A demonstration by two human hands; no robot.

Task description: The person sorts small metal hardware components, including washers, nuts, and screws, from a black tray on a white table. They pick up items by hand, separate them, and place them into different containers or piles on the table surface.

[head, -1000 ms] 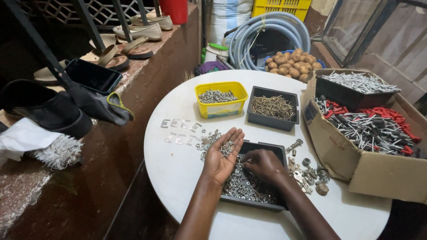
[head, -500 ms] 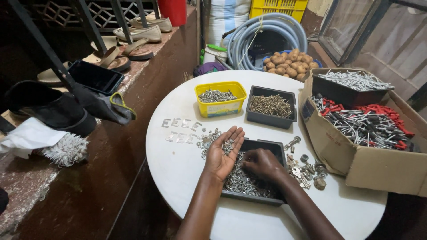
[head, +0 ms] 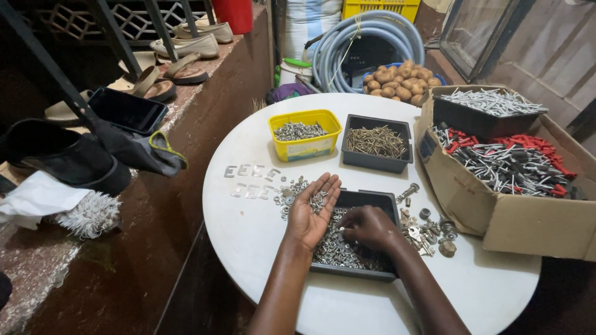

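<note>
- Round white surface (head: pixel 261 217) at center.
- Reddish ledge (head: pixel 124 248) at 9 o'clock, bearing sandals (head: pixel 180 71).
- Dark lattice (head: pixel 130 18) at 11 o'clock.
- Coiled hose (head: pixel 366 31) at 12 o'clock.
- Window (head: pixel 478 31) at 1 o'clock.

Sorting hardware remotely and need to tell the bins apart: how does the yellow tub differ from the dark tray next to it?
The yellow tub is bright yellow with rounded corners; the dark tray beside it is dark grey and squarer. The yellow tub holds small silvery metal pieces in a low pile, while the dark tray holds long, thin brownish screws or nails lying crisscross. Both are open, stand upright side by side on the round white table, and neither hand touches them.
</note>
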